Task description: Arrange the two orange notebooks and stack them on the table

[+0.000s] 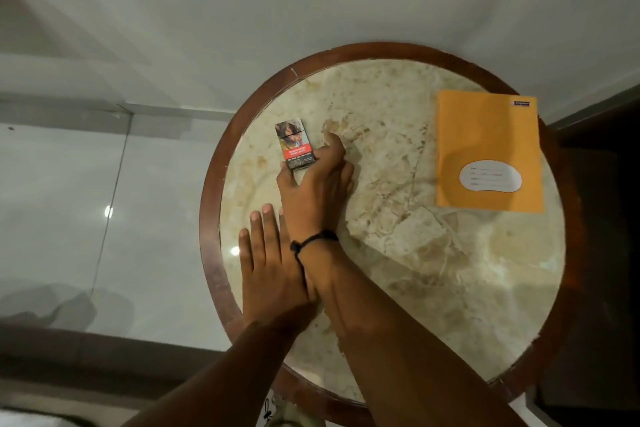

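Note:
One orange notebook (488, 135) with a white label lies flat at the right side of the round marble table (398, 253), its far corner over the rim. I cannot tell whether a second one lies under it. My right hand (311, 191), with a black cord on the wrist, reaches across to the table's left part. It grips the near end of a cigarette pack (294, 144) between thumb and fingers. My left hand (270, 267) rests flat on the table with fingers apart, partly under my right wrist. Both hands are far left of the notebook.
The table has a dark wooden rim (211, 218) and stands on a glossy pale floor (104, 184). Dark furniture (606, 218) borders the table on the right. Bare marble lies between my hands and the notebook.

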